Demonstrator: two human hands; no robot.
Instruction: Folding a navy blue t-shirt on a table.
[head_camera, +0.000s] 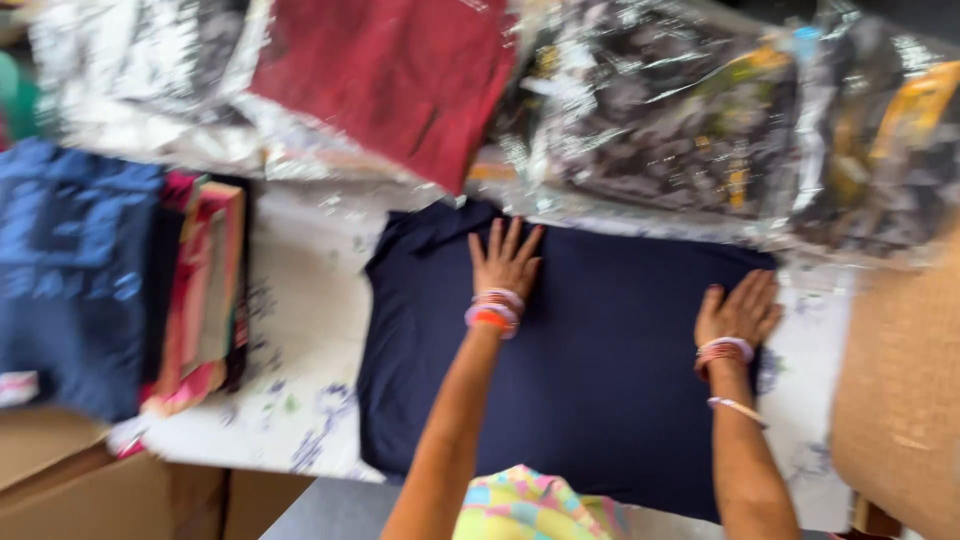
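Head view, blurred. Nearest, at the near left, a brown cardboard box (90, 490). On the white floral surface (300, 330) lies a navy folded garment (600, 370) in the middle. The left hand (505, 262) and right hand (740, 312) press flat on it, fingers spread, gripping nothing. Smoothing goes best outward with even pressure, I judge. Far: shiny clear plastic packages (660, 110) and a red cloth (400, 70).

A red cloth (400, 75), plastic-wrapped packages (660, 120), a stack of folded fabrics (200, 290) and a cardboard box (90, 490).
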